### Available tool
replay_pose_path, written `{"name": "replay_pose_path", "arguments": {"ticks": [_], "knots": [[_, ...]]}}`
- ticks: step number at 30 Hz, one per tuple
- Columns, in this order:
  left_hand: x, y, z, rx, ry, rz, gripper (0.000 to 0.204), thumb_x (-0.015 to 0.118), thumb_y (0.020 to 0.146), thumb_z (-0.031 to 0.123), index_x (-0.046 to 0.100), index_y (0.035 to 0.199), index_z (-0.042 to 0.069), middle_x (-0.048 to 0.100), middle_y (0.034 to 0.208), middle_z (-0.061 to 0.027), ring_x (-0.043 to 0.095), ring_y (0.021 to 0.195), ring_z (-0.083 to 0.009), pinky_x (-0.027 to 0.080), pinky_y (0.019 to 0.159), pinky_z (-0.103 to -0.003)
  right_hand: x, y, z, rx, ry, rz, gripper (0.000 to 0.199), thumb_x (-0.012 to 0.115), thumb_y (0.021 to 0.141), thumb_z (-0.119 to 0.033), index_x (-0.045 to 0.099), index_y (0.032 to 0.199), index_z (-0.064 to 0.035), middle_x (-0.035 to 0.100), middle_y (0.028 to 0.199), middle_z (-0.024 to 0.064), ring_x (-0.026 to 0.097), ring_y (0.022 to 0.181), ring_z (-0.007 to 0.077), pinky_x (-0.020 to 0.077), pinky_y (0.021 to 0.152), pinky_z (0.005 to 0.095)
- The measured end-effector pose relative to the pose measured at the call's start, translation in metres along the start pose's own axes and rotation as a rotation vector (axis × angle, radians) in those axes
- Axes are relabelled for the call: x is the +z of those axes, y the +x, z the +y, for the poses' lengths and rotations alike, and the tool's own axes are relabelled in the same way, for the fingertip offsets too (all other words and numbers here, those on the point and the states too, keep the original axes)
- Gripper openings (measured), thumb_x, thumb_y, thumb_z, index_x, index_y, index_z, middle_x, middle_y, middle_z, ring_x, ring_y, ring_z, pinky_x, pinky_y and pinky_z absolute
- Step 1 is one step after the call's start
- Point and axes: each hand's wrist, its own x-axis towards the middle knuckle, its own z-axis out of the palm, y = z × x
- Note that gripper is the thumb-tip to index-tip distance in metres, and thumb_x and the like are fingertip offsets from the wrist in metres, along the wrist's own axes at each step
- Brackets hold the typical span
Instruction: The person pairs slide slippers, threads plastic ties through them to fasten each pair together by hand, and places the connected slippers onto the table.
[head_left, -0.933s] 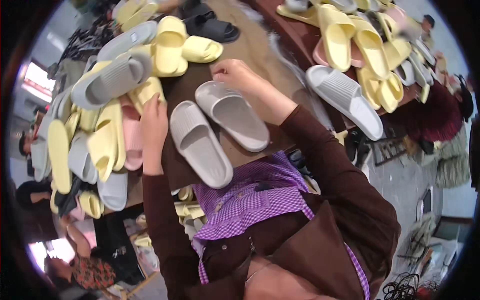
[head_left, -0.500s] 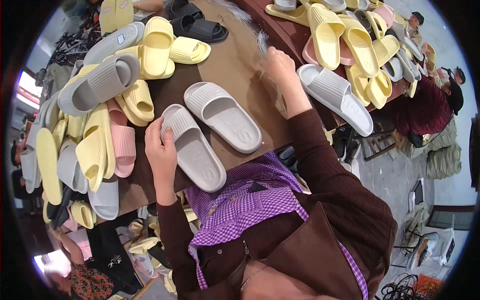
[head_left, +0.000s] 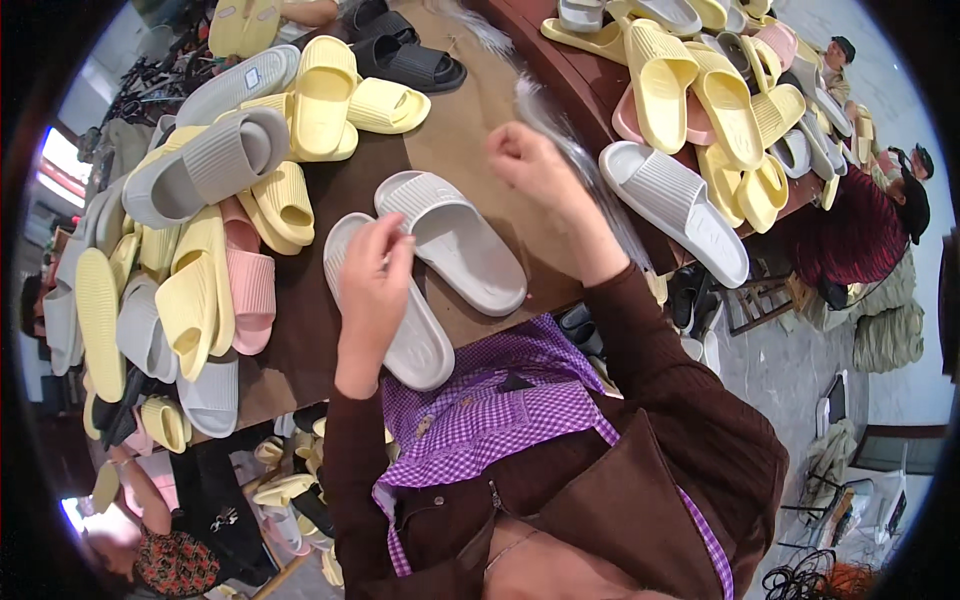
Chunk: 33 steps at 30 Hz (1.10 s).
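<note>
A pair of grey ribbed slide slippers lies side by side on the brown tabletop before me, toes pointing away. My left hand (head_left: 375,295) is over the left slipper (head_left: 425,345), hiding most of its strap. Its fingers are bent, with thumb and forefinger apart and nothing seen between them. Beyond the right slipper (head_left: 465,245), my right hand (head_left: 535,165) is raised with its fingers curled in. Whatever is in that pinch, if anything, is too fine to make out. Close by, a bundle of thin translucent strands (head_left: 560,125) runs along the table's right side.
Yellow, grey and pink slippers (head_left: 200,265) are heaped at left, with black slides (head_left: 410,65) behind. More slippers (head_left: 700,90) fill a reddish-brown table at right; one grey slipper (head_left: 680,205) lies at its near edge. Other people (head_left: 865,230) are around the room.
My right hand has drawn back from the strands toward me and slightly left. My left hand has let go of the left slipper's side and moved right, over its strap.
</note>
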Motion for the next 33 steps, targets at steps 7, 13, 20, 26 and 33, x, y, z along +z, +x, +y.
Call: {"name": "replay_pose_path", "arguments": {"ticks": [7, 13, 20, 26, 33], "knots": [[0.045, 0.042, -0.013, 0.229, 0.077, -0.127, 0.026, 0.054, 0.081, 0.002, 0.056, 0.106, -0.001, 0.058, 0.088, -0.0168, 0.056, 0.083, -0.0323, 0.045, 0.074, -0.037, 0.007, -0.025, -0.039, 0.164, 0.269, -0.238, 0.012, 0.058, 0.08, -0.002, 0.051, 0.09, -0.0041, 0.053, 0.072, -0.002, 0.049, 0.061, 0.0048, 0.038, 0.05, 0.0192], [0.066, 0.064, -0.024, 0.263, 0.076, -0.235, 0.026, 0.053, 0.081, 0.003, 0.058, 0.106, -0.001, 0.06, 0.089, -0.0175, 0.058, 0.084, -0.0324, 0.046, 0.074, -0.037, -0.002, -0.021, -0.032, 0.328, 0.458, -0.386, 0.012, 0.06, 0.08, -0.004, 0.051, 0.088, -0.0055, 0.054, 0.072, -0.0019, 0.047, 0.057, 0.0046, 0.0372, 0.05, 0.018], [0.072, 0.083, -0.029, 0.231, 0.024, -0.3, 0.022, 0.054, 0.082, 0.004, 0.061, 0.101, -0.002, 0.062, 0.087, -0.0178, 0.061, 0.08, -0.0303, 0.047, 0.072, -0.034, -0.013, -0.01, -0.019, 0.21, 0.333, -0.292, 0.017, 0.063, 0.08, -0.008, 0.055, 0.095, -0.0053, 0.056, 0.074, 0.0005, 0.052, 0.062, 0.0095, 0.0423, 0.054, 0.0218], [0.075, 0.08, -0.047, 0.152, -0.055, -0.162, 0.022, 0.051, 0.088, 0.01, 0.062, 0.1, -0.003, 0.064, 0.082, -0.0118, 0.061, 0.068, -0.0175, 0.048, 0.063, -0.029, -0.006, 0.0, 0.042, -0.221, -0.893, 0.162, 0.021, 0.066, 0.076, -0.022, 0.064, 0.094, -0.0108, 0.061, 0.093, 0.0093, 0.056, 0.09, 0.0282, 0.0454, 0.077, 0.036], [0.052, 0.077, -0.023, -0.231, -0.434, -0.066, 0.021, 0.049, 0.091, 0.014, 0.062, 0.095, -0.003, 0.062, 0.076, -0.0065, 0.055, 0.062, -0.01, 0.044, 0.054, -0.023, -0.015, 0.021, 0.104, -0.185, -0.982, 0.141, 0.013, 0.06, 0.074, -0.021, 0.068, 0.078, -0.0117, 0.06, 0.085, 0.0105, 0.057, 0.086, 0.0295, 0.0455, 0.072, 0.0391]]}}
